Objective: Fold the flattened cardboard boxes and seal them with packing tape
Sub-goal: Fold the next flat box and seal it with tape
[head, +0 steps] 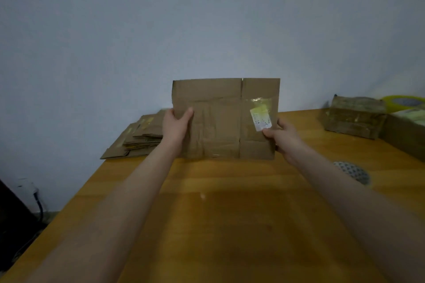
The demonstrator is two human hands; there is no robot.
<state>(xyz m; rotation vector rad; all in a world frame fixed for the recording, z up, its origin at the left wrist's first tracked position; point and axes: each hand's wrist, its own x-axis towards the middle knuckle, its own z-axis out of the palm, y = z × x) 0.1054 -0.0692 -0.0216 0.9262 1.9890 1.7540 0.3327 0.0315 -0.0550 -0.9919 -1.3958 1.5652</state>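
Note:
A flattened brown cardboard box (pixel 220 119) stands upright above the wooden table (pixel 230 213), with a white label and old clear tape on its right half. My left hand (pixel 176 125) grips its left edge, thumb on the near face. My right hand (pixel 284 136) pinches its right edge just under the label. A stack of more flattened boxes (pixel 138 138) lies at the table's far left corner. A roll of packing tape (pixel 353 171) lies on the table beside my right forearm, partly hidden by it.
At the far right sits a folded, taped box (pixel 351 117), with a yellowish tape roll (pixel 404 101) behind it on another carton (pixel 404 138). A wall rises directly behind the table. A cable and dark object sit at the left, below the table edge.

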